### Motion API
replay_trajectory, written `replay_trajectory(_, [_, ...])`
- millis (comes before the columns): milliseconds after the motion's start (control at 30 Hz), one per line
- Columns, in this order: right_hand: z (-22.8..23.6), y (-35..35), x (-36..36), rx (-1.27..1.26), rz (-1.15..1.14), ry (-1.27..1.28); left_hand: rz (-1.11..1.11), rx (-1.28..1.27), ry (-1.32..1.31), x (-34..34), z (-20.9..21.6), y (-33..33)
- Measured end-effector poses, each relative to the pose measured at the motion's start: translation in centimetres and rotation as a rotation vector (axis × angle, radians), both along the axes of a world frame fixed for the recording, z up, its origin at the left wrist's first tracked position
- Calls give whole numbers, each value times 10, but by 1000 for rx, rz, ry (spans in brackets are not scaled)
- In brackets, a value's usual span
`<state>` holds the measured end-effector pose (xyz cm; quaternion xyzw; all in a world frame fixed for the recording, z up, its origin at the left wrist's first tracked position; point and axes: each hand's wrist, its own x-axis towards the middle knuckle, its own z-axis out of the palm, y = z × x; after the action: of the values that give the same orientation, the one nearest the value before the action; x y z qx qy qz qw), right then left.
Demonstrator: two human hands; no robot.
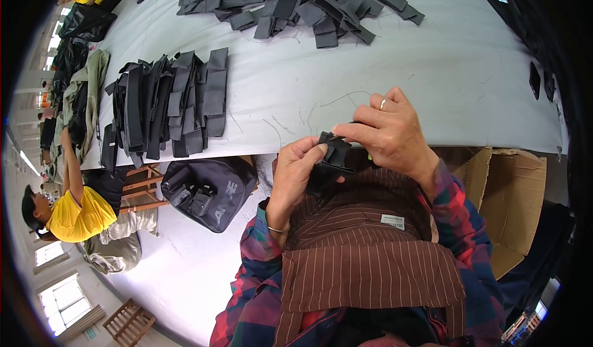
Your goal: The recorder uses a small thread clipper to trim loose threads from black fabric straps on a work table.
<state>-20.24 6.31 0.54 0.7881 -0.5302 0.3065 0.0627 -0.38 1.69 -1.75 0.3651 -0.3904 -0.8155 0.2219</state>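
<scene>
In front of my apron, at the table's near edge, my left hand (295, 165) pinches a folded dark grey fabric strip (336, 152) between thumb and fingers. My right hand (389, 128) is closed just right of it, the index finger reaching over to the strip's upper end. A small dark part and a yellow-green bit show under the right hand; what it holds is mostly hidden. Left of my hands, a row of dark grey fabric strips (170, 103) lies side by side on the table. A loose heap of similar strips (296, 4) lies at the far side.
Loose threads are scattered over the white tabletop (457, 100). An open cardboard box (513, 205) stands below the table's edge at right. At left are a black bag (213, 192) and a wooden stool (142, 188). A person in a yellow shirt (86, 214) works farther left.
</scene>
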Motion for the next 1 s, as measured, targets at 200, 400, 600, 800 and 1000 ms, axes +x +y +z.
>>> replay_trajectory(200, [13,4,-2,74,-21,-197,-36,2,30,6,13,3])
replay_trajectory(400, [14,19,9,340,-55,-1019,-65,-416,-136,9,17,5])
replay_trajectory(600, [6,36,12,475,-45,-941,125,-428,61,8,21,20])
replay_trajectory(800, [30,39,12,383,62,-979,146,-659,155,8,45,25])
replay_trajectory(1000, [27,41,16,250,22,-721,259,-637,147,1,24,19])
